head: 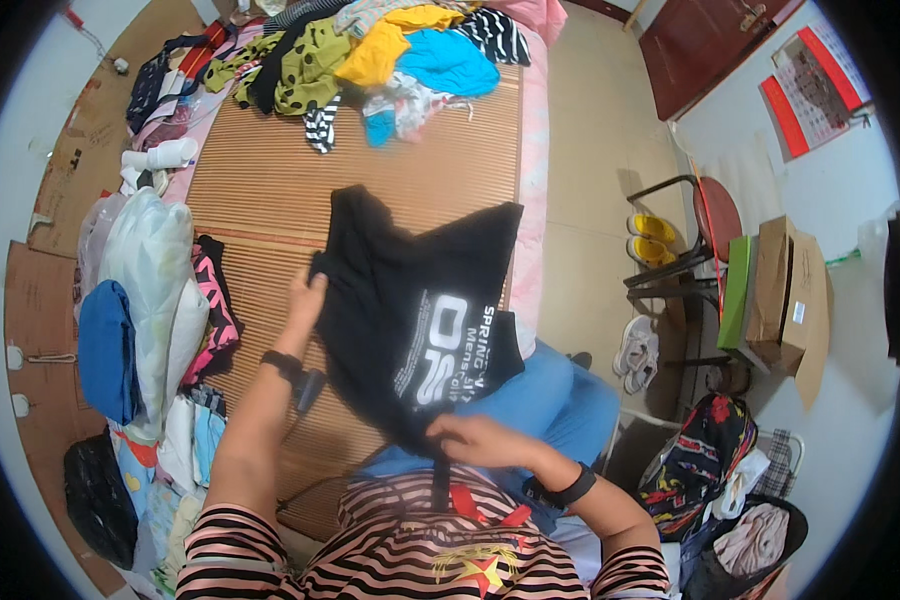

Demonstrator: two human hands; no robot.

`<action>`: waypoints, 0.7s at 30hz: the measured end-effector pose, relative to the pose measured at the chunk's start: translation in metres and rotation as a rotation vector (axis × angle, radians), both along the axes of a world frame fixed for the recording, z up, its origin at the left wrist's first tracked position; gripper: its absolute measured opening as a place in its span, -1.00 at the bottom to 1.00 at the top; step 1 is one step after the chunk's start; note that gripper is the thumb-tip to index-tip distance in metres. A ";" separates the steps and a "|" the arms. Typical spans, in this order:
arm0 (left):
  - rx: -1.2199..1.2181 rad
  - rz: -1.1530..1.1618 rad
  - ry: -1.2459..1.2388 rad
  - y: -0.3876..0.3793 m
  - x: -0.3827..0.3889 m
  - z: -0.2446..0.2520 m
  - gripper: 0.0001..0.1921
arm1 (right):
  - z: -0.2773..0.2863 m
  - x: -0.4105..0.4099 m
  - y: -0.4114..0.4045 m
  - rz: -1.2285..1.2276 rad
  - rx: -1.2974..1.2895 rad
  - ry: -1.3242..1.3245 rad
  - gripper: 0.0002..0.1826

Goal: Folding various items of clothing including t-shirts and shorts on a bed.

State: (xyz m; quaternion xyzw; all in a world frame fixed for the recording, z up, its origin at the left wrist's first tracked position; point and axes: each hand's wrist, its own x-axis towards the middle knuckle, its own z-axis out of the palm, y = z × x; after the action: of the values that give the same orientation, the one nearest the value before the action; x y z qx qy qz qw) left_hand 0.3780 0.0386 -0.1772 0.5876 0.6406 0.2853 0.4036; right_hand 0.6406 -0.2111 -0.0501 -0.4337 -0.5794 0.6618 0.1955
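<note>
A black T-shirt (375, 300) with white printed lettering lies partly spread over the bamboo mat (262, 172) and my lap. My left hand (307, 300) grips its left edge, thumb on top of the cloth. At the near end, my right hand (472, 440) holds a bunched part of the shirt just above my jeans (570, 390). Folds hide some of the fingertips. Both wrists wear dark bands.
A heap of clothes, including a blue garment (450, 60), lies at the mat's far end. Folded clothes and a bagged pillow (142, 240) line the left side. On the right are a chair (718, 217), yellow clogs (651, 251), cardboard boxes (776, 300) and a flowered bag (701, 450).
</note>
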 end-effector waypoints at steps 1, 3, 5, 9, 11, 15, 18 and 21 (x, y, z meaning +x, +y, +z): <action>0.046 0.068 -0.062 0.008 -0.014 -0.004 -0.77 | 0.001 -0.002 -0.001 -0.011 -0.005 0.002 -0.69; 0.381 0.203 0.164 0.026 -0.055 -0.012 -0.77 | 0.001 -0.008 -0.002 -0.088 0.043 0.073 -0.68; 0.393 0.242 0.179 0.025 -0.065 0.016 -0.69 | -0.005 -0.008 -0.008 -0.111 0.050 0.081 -0.66; 0.347 0.409 0.442 0.014 -0.112 0.023 -0.68 | 0.001 -0.007 0.002 0.150 0.019 0.024 -0.57; 0.364 0.449 0.511 0.007 -0.129 0.017 -0.70 | -0.019 0.008 0.010 -0.019 0.379 -0.022 -0.54; 0.492 -0.192 0.671 -0.037 -0.026 0.075 -0.73 | -0.056 0.066 0.035 -0.510 0.219 -0.719 -0.48; -0.037 -0.775 0.391 -0.093 0.046 0.095 -0.69 | -0.085 0.078 0.046 -0.698 0.387 -0.856 -0.49; -0.416 -1.306 0.454 -0.137 0.069 0.085 -0.60 | -0.103 0.078 0.057 -0.669 0.333 -0.914 -0.50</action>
State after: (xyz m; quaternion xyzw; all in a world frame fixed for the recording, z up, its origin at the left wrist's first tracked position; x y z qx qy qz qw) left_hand 0.4469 -0.0982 -0.0917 0.8063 0.2678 -0.2711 0.4524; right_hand 0.7187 -0.1542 -0.1528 -0.7977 -0.5325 0.2101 0.1896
